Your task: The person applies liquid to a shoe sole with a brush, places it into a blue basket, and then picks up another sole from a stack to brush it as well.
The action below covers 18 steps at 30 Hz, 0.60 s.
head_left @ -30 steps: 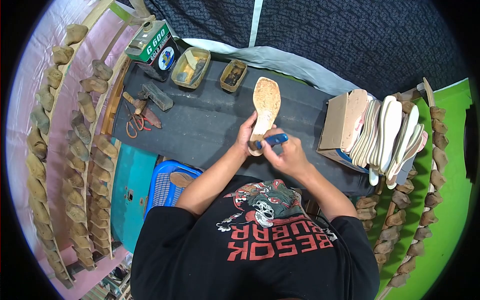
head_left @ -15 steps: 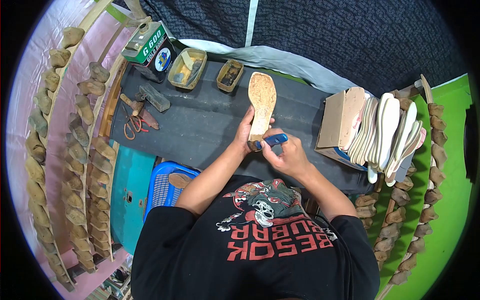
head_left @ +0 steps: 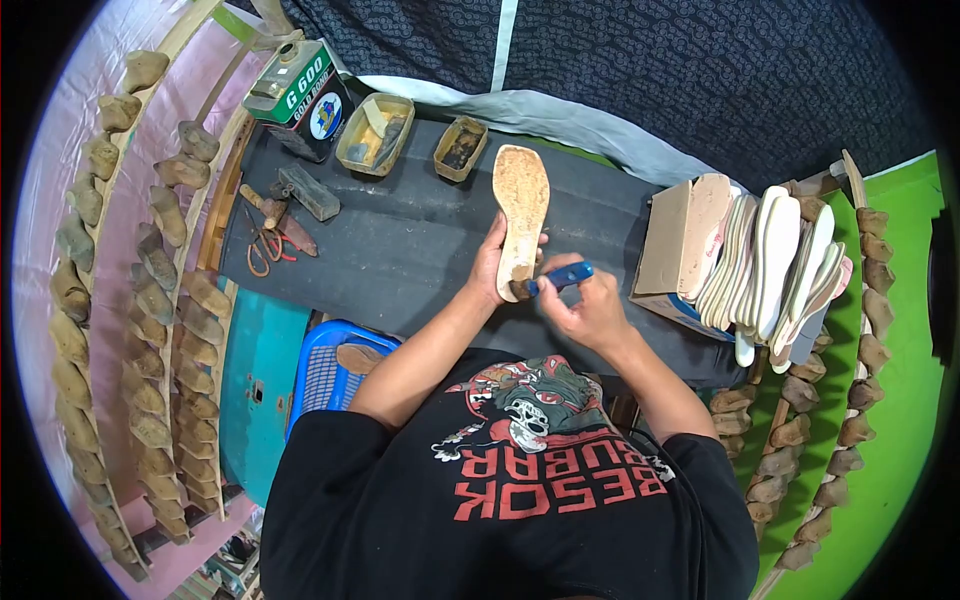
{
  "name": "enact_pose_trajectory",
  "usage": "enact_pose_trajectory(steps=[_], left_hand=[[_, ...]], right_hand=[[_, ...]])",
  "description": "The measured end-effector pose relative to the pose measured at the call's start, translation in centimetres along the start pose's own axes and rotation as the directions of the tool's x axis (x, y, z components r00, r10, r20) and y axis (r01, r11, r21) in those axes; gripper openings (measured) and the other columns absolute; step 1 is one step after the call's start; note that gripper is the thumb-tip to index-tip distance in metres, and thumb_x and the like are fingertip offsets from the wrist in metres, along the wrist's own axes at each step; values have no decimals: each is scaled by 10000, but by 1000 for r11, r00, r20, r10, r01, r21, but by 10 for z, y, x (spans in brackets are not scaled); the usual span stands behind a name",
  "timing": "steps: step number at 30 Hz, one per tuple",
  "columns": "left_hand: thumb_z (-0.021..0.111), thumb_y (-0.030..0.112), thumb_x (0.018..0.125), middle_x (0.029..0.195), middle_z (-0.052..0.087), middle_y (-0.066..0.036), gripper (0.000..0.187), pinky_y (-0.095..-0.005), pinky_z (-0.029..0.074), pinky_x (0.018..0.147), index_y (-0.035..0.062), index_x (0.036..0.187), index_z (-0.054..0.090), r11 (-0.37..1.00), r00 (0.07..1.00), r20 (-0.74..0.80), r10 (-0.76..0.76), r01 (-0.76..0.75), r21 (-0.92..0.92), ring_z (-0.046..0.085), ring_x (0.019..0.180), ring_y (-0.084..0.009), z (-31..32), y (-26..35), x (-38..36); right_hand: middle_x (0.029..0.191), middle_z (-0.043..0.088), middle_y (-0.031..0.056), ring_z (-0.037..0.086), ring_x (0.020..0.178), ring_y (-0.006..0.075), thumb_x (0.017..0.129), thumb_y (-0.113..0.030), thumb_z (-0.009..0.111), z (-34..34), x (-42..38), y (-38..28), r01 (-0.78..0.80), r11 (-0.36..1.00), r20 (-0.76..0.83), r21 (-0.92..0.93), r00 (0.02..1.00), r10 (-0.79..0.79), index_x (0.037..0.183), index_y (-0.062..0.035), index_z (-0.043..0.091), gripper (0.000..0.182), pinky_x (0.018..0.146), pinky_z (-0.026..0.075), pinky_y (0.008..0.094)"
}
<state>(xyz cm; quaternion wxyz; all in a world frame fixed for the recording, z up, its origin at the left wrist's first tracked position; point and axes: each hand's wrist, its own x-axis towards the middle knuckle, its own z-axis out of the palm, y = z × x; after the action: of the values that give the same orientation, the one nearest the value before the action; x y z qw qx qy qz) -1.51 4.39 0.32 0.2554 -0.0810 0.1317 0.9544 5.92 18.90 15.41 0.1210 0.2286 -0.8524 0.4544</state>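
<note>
My left hand is wrapped around the waist of a tan shoe sole, toe end pointing away from me over the table. The toe half looks brown and rough, and a paler rim runs round the heel. In my right hand is a blue-handled brush. Its dark end lies against the heel part of the sole, partly over it. Fingers of both hands are curled closed.
On the dark table stand a glue can and two small tubs. Scissors and a grey block lie left. At right is a cardboard box beside stacked pale insoles. Shoe lasts line side racks.
My right hand and the brush have shifted slightly right, and more of the heel shows now. The sole has tilted a little to the left at its toe end.
</note>
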Motion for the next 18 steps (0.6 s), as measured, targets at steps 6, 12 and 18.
enact_pose_trajectory(steps=[6, 12, 18], left_hand=[[484, 454, 1084, 1071, 729, -173, 389, -401, 645, 698, 239, 1404, 533, 999, 999, -31, 41, -40, 31, 738, 814, -270, 9, 1, 1], [497, 472, 1076, 1038, 718, -166, 390, -390, 628, 676, 217, 1367, 553, 996, 998, -19, 68, -66, 64, 715, 794, -268, 7, 1, 7], [476, 441, 1091, 1131, 702, -124, 402, -402, 628, 724, 190, 1402, 527, 996, 997, -10, 80, -80, 28, 721, 883, -265, 5, 2, 6]], right_hand=[[858, 710, 138, 719, 722, 294, 887, -45, 721, -12, 11, 11, -31, 998, -51, -58, 998, 28, 992, -6, 631, 144, 671, 559, 380], [859, 704, 149, 719, 738, 305, 864, -44, 735, 4, -1, -7, 93, 995, -2, -38, 996, -93, 990, -1, 620, 176, 686, 569, 385], [888, 704, 141, 721, 756, 305, 859, -12, 718, -8, 7, 8, 94, 993, -70, -67, 993, -98, 978, 7, 606, 164, 705, 571, 383]])
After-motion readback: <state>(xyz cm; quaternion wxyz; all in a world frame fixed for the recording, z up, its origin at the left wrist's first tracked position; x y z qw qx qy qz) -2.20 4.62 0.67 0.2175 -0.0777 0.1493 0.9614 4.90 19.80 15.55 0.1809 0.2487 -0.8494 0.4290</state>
